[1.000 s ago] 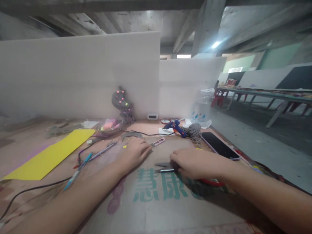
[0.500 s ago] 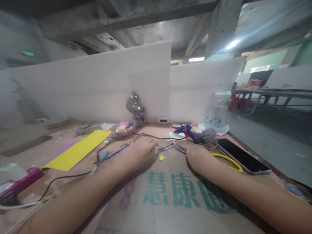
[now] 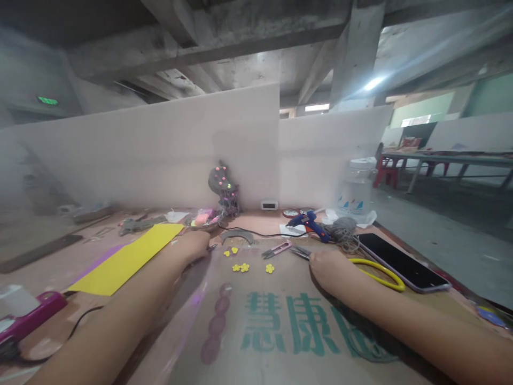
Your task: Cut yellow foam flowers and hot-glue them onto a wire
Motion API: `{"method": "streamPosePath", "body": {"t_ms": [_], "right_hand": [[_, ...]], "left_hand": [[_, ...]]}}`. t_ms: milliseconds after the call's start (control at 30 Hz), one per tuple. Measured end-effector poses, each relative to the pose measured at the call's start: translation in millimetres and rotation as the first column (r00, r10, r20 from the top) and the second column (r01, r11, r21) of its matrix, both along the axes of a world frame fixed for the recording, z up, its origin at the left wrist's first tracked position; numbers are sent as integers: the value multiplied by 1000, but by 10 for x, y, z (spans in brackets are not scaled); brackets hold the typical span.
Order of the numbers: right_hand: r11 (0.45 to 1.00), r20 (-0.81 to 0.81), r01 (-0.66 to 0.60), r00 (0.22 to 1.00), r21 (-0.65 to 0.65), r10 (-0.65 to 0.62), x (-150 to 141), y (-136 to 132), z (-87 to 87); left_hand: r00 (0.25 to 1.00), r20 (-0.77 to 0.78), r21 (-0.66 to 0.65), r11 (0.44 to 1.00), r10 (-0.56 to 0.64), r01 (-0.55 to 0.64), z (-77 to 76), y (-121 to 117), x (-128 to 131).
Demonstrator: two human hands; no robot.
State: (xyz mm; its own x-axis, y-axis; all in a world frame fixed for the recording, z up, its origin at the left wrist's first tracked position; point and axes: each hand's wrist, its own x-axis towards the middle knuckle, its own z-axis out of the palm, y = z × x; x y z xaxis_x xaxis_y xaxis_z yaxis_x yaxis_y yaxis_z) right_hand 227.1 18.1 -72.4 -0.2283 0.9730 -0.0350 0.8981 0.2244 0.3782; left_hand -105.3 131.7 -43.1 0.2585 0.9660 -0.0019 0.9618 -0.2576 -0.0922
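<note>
My left hand (image 3: 196,245) rests over the pens left of centre, palm down. The tip of a pen (image 3: 214,247) pokes out beyond its fingers, which are mostly hidden, so I cannot tell whether they grip it. On the right, my right hand (image 3: 327,266) is closed around scissors, whose dark blades (image 3: 300,252) point left. A yellow loop (image 3: 380,274) emerges behind this hand. Between the hands lie pink-handled thread snips (image 3: 277,249), a single yellow flower (image 3: 270,268), a pair of yellow flowers (image 3: 241,268) and small yellow pieces (image 3: 231,252).
A blue glue gun (image 3: 308,224) and grey yarn (image 3: 343,233) lie behind my right hand, with a phone (image 3: 403,262) farther right. Yellow sheets (image 3: 130,259) and a purple power strip (image 3: 34,316) are on the left. A decorated grey figure (image 3: 223,187) stands against the partition.
My left hand has drawn back left from the middle onto the pens, uncovering yellow flowers and a grey curved strip. My right hand stays at the scissors. The view has tilted slightly.
</note>
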Motion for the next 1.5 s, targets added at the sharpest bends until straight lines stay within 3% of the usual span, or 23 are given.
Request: {"method": "streamPosePath", "body": {"t_ms": [200, 333, 400, 467, 533, 633, 767, 833, 867, 933, 1000, 1067, 1133, 1167, 1200, 1333, 1500], "right_hand": [[1000, -8, 3, 1000, 5, -3, -6, 1, 5], [1000, -13, 14, 1000, 22, -14, -21, -31, 33], [996, -18, 22, 1000, 86, -21, -15, -56, 37], [973, -70, -55, 995, 224, 72, -3, -83, 20], [905, -158, -196, 949, 378, 271, 1, -110, -20], [802, -269, -368, 806, 470, 527, -28, -161, -93], [738, -355, -482, 662, 473, 660, -90, -233, -89], [735, -420, -482, 610, 476, 672, -100, -249, -31], [749, -474, -449, 585, 486, 658, -97, -245, 2], [824, -641, -318, 521, 468, 565, -82, -209, 50], [926, -848, -164, 373, 340, 377, -57, -135, 56], [988, -985, -54, 94, 141, 146, -35, -41, 22], [1000, -987, -14, -158, -20, -22, -24, 42, -19], [998, -977, 2, -204, -61, -59, -26, 70, -31], [997, -979, 16, -188, -79, -75, -31, 87, -34], [999, -996, 35, 86, -18, -21, -72, 60, 35], [998, -983, 47, 184, 31, 22, -93, -3, 99]], "left_hand": [[999, 47, 37, 999, 9, -11, 143, -109, 127], [966, 223, 93, 989, -133, 115, 270, -402, 458], [797, 565, -38, 959, -212, 282, 244, -593, 674], [662, 730, -136, 914, -169, 383, 154, -755, 866], [587, 800, -195, 873, -122, 447, 31, -857, 1007], [486, 872, -235, 816, -63, 528, -136, -921, 1134], [369, 927, -277, 771, 58, 573, -213, -1014, 1235], [343, 939, -206, 783, -10, 588, -192, -1057, 1240], [352, 931, -124, 820, -98, 558, -179, -1059, 1222], [442, 812, 159, 874, -380, 459, -176, -1002, 1147], [566, 566, 450, 800, -599, 396, -227, -876, 1047], [656, 364, 517, 730, -661, 447, -323, -728, 962], [688, 354, 475, 755, -634, 452, -416, -609, 917], [698, 373, 457, 776, -611, 435, -444, -568, 907], [703, 391, 439, 792, -594, 426, -453, -539, 900], [738, 393, 385, 827, -548, 410, -318, -485, 858], [733, 225, 311, 760, -642, 571, -190, -534, 849]]}}
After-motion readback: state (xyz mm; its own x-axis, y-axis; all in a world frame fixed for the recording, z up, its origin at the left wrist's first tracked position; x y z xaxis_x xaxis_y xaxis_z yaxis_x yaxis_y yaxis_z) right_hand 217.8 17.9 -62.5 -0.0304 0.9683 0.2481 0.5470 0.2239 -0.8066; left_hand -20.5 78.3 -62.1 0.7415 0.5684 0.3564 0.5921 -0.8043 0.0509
